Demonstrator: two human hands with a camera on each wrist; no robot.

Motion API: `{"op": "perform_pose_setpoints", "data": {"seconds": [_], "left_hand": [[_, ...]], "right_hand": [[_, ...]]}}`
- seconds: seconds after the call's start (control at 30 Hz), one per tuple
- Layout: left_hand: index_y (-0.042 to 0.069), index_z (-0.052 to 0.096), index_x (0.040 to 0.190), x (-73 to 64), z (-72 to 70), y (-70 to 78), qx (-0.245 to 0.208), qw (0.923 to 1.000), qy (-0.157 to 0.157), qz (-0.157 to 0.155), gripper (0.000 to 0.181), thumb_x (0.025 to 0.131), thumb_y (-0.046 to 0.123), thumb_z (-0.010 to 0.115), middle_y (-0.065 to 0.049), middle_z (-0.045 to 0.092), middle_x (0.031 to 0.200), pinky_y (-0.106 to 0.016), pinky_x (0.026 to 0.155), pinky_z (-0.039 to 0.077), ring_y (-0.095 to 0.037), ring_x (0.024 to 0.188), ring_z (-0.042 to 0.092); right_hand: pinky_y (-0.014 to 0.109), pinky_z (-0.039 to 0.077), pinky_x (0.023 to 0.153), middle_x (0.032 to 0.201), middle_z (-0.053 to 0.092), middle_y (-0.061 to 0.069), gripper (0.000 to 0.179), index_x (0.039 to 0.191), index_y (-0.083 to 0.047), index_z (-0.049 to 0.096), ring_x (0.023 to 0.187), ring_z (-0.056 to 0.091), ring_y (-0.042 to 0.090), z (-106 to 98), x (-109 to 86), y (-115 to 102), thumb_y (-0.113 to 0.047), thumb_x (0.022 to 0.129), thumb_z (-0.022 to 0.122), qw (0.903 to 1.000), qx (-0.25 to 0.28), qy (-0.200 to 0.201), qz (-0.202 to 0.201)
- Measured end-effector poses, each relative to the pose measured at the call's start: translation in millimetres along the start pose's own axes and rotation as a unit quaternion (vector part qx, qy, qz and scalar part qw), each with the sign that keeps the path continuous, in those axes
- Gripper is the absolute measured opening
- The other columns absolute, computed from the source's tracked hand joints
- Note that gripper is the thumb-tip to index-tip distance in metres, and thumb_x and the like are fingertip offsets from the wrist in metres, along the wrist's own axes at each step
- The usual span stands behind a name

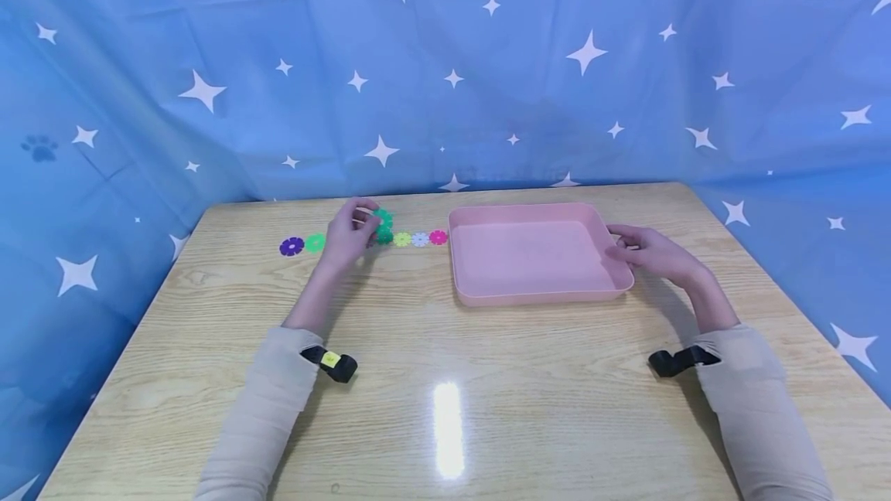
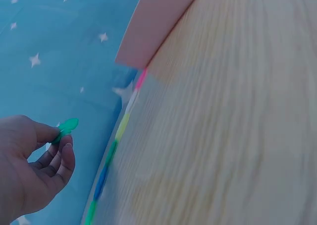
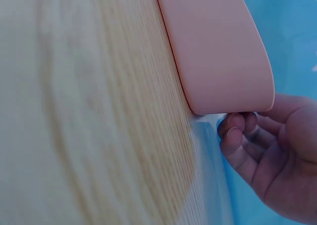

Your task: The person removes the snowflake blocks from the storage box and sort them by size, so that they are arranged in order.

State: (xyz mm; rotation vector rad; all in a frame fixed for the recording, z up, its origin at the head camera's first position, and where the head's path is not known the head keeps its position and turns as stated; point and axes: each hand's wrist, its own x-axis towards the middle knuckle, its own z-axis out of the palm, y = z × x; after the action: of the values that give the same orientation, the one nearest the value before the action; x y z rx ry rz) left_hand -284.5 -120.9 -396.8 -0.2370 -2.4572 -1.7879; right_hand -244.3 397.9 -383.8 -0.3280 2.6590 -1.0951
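My left hand (image 1: 350, 232) pinches a green flower-shaped disc (image 2: 68, 128) between thumb and fingers, held above a row of similar flat discs. In the row lie a purple disc (image 1: 291, 246), a light green one (image 1: 315, 243), a darker green one (image 1: 384, 235), a yellow one (image 1: 402, 239), a pale blue one (image 1: 420, 239) and a pink one (image 1: 438, 236). A blue disc (image 2: 101, 181) shows in the left wrist view, hidden behind the hand from above. My right hand (image 1: 647, 251) grips the right wall of a shallow pink tray (image 1: 543, 298), thumb over the rim.
The tray stands on a wooden table (image 1: 390, 362), its left side close beside the pink disc. Behind the table hangs a blue curtain (image 1: 445, 99) with white stars. Dark wrist cameras stick out from both sleeves.
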Motion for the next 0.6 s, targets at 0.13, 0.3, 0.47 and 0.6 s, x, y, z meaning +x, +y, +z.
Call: {"op": "perform_pose_setpoints", "data": {"seconds": [0.13,0.3,0.47,0.6], "left_hand": [[0.0,0.055,0.13,-2.1,-21.8,-8.5,0.012,0.9997,0.015,-0.017,0.028,0.104,0.011,0.056,-0.017,0.058,0.104,-0.042,0.077,0.056,-0.037,0.09,0.063],[-0.001,0.054,0.132,-5.5,-46.9,-18.0,0.019,0.9979,0.041,-0.045,0.031,0.103,0.011,0.056,-0.016,0.057,0.106,-0.034,0.073,0.056,-0.036,0.089,0.063],[-0.001,0.053,0.132,-12.0,-69.8,-26.7,0.012,0.996,0.064,-0.062,0.032,0.103,0.012,0.057,-0.012,0.054,0.104,-0.028,0.074,0.056,-0.025,0.084,0.064],[-0.002,0.051,0.134,-17.9,-86.5,-30.5,0.006,0.9943,0.077,-0.074,0.035,0.103,0.013,0.057,-0.011,0.053,0.105,-0.026,0.075,0.057,-0.018,0.081,0.064]], "right_hand": [[0.035,0.039,0.059,0.095,0.056,0.012,0.062,0.155,0.005,0.029,0.07,0.048,0.022,-0.3,0.4,0.4,-0.019,0.105,0.056,1.0,-0.001,0.0,0.001],[0.034,0.04,0.061,0.095,0.056,0.012,0.062,0.155,0.005,0.029,0.071,0.049,0.018,-0.5,0.5,-0.6,-0.019,0.105,0.055,1.0,-0.003,0.0,0.002],[0.034,0.041,0.062,0.096,0.056,0.013,0.062,0.155,0.005,0.028,0.072,0.049,0.018,-0.5,0.8,1.6,-0.019,0.105,0.055,1.0,-0.005,0.002,0.004],[0.035,0.041,0.063,0.098,0.057,0.014,0.062,0.156,0.004,0.028,0.073,0.049,0.018,-0.4,0.1,1.7,-0.019,0.105,0.055,1.0,-0.003,0.0,0.006]]}}
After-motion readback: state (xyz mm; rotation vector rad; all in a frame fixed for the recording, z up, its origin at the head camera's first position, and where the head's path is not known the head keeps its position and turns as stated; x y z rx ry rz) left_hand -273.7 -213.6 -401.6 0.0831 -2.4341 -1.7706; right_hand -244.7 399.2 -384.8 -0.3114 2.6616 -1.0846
